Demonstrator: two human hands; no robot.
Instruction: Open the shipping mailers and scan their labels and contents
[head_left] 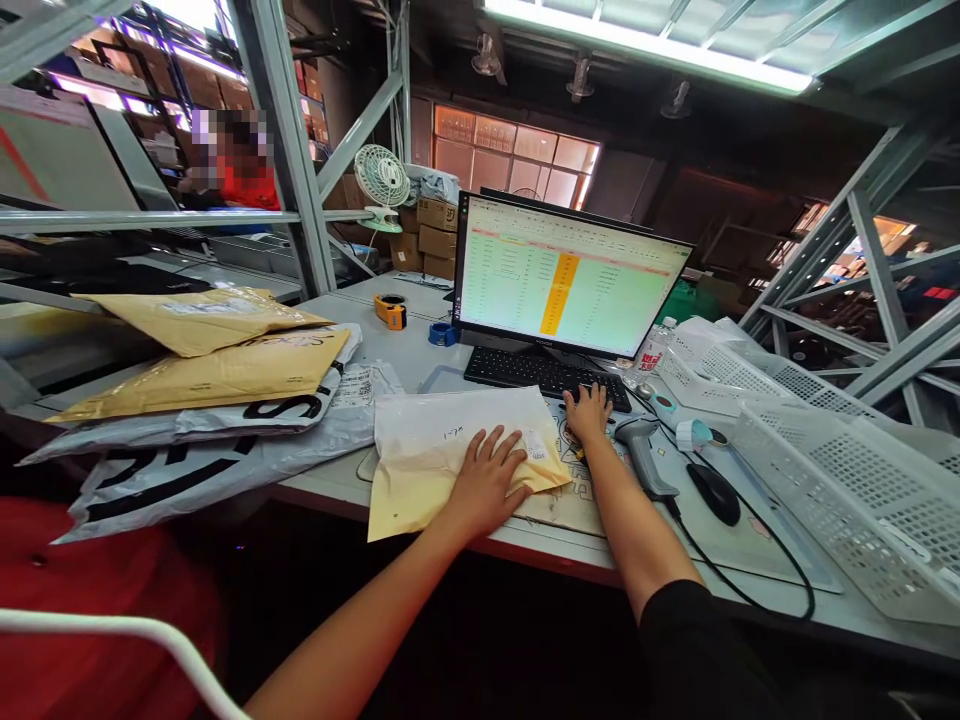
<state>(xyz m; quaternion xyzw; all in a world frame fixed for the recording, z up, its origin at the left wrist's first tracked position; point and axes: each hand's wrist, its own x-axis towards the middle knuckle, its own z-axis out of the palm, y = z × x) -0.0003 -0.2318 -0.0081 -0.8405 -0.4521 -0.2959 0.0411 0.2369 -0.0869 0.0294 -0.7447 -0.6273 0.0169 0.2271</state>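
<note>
My left hand (491, 480) lies flat on a padded mailer envelope (420, 440) at the table's front edge, fingers spread. The envelope carries a small printed label and some handwriting. My right hand (589, 412) rests at the right end of the black keyboard (517, 370), fingers apart over the keys. Behind the keyboard stands a monitor (510, 270) showing a spreadsheet with one orange column. A grey barcode scanner (643, 458) lies just right of my right forearm, and a black mouse (712, 493) is beyond it.
Several yellow and grey mailers (217, 375) are stacked at the left. White perforated baskets (840, 500) line the right side. An orange tape roll (391, 311) and a blue tape roll (442, 334) sit left of the monitor. A fan (382, 178) and a person (244, 180) are farther back.
</note>
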